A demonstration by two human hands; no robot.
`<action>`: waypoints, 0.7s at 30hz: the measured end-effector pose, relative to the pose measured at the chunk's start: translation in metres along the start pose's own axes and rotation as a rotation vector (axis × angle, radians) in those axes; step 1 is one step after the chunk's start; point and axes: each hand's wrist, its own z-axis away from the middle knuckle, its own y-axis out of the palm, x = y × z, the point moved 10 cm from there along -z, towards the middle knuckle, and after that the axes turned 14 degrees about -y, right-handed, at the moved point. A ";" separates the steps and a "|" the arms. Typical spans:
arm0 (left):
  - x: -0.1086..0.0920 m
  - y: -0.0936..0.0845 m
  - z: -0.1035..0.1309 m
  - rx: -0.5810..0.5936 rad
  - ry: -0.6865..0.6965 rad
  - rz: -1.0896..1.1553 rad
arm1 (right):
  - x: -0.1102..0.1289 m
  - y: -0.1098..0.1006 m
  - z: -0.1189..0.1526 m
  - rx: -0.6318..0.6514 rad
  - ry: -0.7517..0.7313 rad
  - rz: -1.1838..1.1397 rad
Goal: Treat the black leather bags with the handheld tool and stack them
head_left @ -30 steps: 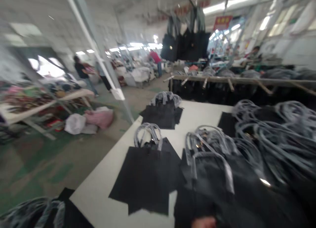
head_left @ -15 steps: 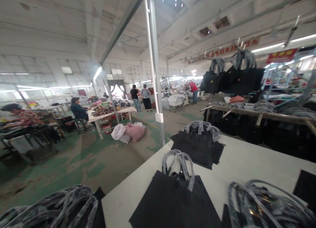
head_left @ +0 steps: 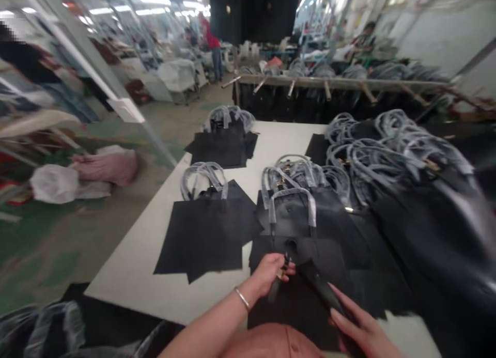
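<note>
A black tote bag (head_left: 310, 316) lies flat in front of my body, its handles (head_left: 292, 192) wrapped in clear film. My left hand (head_left: 274, 273), a silver bangle on its wrist, is over this bag. Its fingers pinch a short black strap (head_left: 285, 262) with gold-coloured metal on it. To the right, my right hand (head_left: 354, 322) is closed round a long, dark object (head_left: 323, 291) with a wider far end; its exact kind is unclear. That far end points toward my left hand, a small distance off.
Black bags (head_left: 205, 234) lie on the white table (head_left: 135, 260) at left, with more (head_left: 220, 146) farther back. Film-wrapped handles pile up at right (head_left: 391, 156). Behind the table stands a metal rack (head_left: 341, 84) of bags. A pole (head_left: 124, 110) rises beyond the left edge.
The view has swung right and down. Both my hands, out of sight before, now show over a bag, the left with a strap and the right with a long dark object.
</note>
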 end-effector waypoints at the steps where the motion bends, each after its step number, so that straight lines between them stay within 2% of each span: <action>1: 0.003 0.006 -0.002 0.016 0.004 0.018 | -0.001 0.000 0.003 -0.002 0.013 -0.037; 7: -0.007 0.009 0.002 0.028 0.087 0.036 | 0.005 0.009 -0.009 0.031 0.026 -0.151; 14: -0.001 0.015 0.000 0.066 0.089 0.067 | 0.011 0.000 -0.015 -0.026 0.028 -0.214; 21: 0.006 0.014 -0.002 0.053 0.075 0.034 | 0.006 0.009 -0.015 0.049 0.052 -0.217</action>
